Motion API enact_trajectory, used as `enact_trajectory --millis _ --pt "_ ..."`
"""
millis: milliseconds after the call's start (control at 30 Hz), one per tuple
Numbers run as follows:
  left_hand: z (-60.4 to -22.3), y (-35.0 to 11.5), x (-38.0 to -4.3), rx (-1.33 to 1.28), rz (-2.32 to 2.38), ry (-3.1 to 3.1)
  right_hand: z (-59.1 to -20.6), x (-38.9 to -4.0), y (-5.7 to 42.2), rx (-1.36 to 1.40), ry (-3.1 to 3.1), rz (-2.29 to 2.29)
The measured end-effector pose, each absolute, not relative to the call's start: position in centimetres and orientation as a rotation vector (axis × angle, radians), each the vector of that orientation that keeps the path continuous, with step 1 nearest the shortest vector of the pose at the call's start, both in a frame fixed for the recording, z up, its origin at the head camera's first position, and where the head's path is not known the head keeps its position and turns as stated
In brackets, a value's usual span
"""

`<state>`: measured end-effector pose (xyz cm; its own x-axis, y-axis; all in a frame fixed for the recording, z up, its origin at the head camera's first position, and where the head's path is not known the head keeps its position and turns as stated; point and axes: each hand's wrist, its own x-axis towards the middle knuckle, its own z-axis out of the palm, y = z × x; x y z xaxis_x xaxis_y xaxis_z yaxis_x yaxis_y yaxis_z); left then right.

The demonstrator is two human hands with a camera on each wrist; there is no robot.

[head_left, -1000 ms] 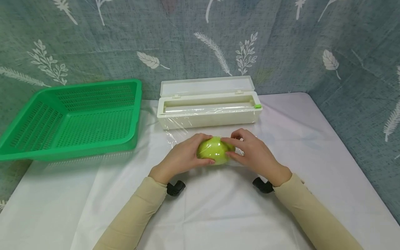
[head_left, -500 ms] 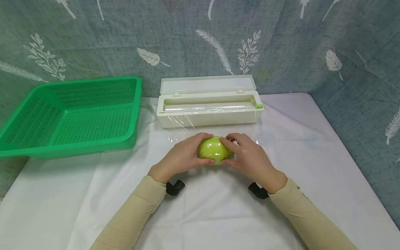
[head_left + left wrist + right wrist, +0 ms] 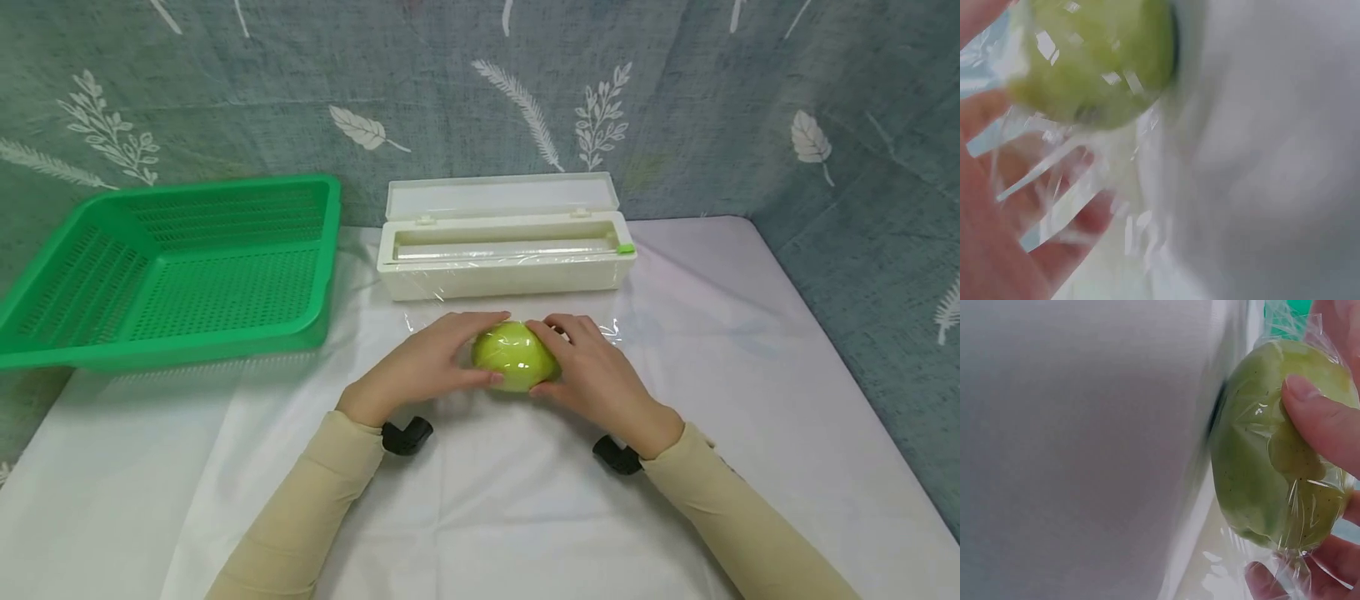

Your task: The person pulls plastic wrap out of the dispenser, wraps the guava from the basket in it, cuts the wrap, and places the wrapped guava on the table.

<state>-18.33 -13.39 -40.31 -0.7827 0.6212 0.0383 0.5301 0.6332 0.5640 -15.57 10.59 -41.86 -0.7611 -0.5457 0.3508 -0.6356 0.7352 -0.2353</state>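
A green fruit (image 3: 514, 357), like an apple or pear, is wrapped in clear plastic film and sits on the white cloth between the two hands. My right hand (image 3: 600, 379) grips its right side, the thumb pressing the film over the speckled skin (image 3: 1254, 469) in the right wrist view. My left hand (image 3: 420, 358) lies around the left side with a gap at the palm. Its fingers (image 3: 1094, 212) are spread behind loose film (image 3: 1054, 169) in the left wrist view. Behind the fruit stands a white cling film box (image 3: 510, 279), lid up, roll inside.
A green plastic basket (image 3: 326, 308) stands at the left on the white-covered table (image 3: 480, 517). Grey-blue patterned curtains (image 3: 420, 75) hang behind and to the right. A small green slider (image 3: 626, 249) sits on the box's right end.
My right hand has moved left and closed round the fruit's right side. My left hand has loosened and drawn back slightly to the left. The head view has tilted down slightly.
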Motion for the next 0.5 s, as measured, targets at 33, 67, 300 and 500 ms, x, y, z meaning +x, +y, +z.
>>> enact_trajectory --millis 33,67,300,500 --pt "-40.1 -13.7 -18.4 0.945 0.848 2.687 -41.8 -15.6 10.6 0.928 -2.684 0.499" --pt "-39.8 -14.1 -18.5 0.933 0.853 2.685 -41.8 -15.6 10.6 0.925 -2.691 0.502" --pt "-38.9 -16.2 -19.0 0.733 0.899 2.639 -41.8 -15.6 10.5 0.902 -2.729 0.515" --pt "-39.4 -17.4 -19.4 0.625 0.962 2.519 -41.8 -15.5 10.6 0.902 -2.711 0.527"
